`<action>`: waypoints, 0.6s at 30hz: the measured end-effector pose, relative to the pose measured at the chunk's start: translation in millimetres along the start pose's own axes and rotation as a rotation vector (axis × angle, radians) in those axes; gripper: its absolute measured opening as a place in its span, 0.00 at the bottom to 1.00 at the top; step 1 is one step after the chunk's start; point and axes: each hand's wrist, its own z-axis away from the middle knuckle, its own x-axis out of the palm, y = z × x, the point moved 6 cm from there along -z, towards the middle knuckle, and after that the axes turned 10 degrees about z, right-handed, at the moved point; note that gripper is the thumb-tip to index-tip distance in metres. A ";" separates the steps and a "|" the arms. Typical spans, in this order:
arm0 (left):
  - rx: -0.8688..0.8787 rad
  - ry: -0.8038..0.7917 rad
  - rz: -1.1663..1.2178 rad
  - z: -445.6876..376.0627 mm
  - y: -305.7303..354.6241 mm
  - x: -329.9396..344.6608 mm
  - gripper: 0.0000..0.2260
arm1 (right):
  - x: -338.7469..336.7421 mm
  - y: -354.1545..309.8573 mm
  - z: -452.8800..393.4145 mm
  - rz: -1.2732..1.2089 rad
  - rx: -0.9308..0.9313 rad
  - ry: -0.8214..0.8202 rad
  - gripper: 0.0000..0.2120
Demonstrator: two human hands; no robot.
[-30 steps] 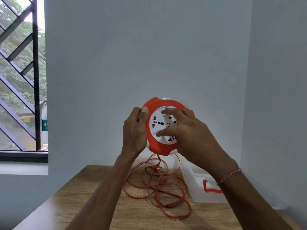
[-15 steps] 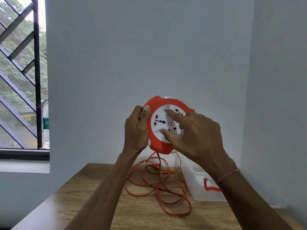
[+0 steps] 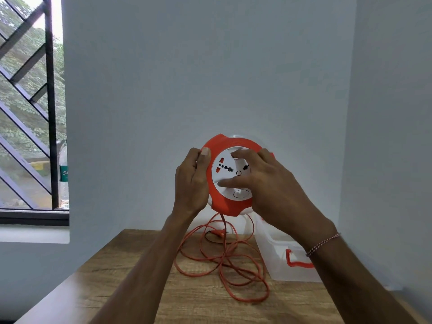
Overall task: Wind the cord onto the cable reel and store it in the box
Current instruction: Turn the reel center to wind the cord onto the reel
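Left hand point(image 3: 192, 183) grips round orange-and-white plastic cable reel point(image 3: 224, 204) rim; right hand point(image 3: 271, 190) fingers on white socket face; orange cord point(image 3: 224, 258) loose on wooden table point(image 3: 131, 288); translucent plastic box point(image 3: 278, 256) beside.

1 cable reel point(image 3: 230, 202), orange w/ white face. 1 orange cord point(image 3: 233, 265), single length, several loose loops on table. 1 plug point(image 3: 218, 233) at cord end. 1 clear box point(image 3: 280, 260) w/ 1 orange latch showing. 1 wooden table point(image 3: 140, 288). 2 hands: left hand point(image 3: 191, 183), right hand point(image 3: 268, 188). 1 thread bracelet point(image 3: 323, 244), right wrist. 1 window point(image 3: 28, 113). 1 bottle point(image 3: 63, 169) on sill.
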 end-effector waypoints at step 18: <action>-0.042 -0.008 -0.030 1.9 0.0 0.2 0.14 | -0.1 15.0 3.7 -0.032 0.275 0.216 0.32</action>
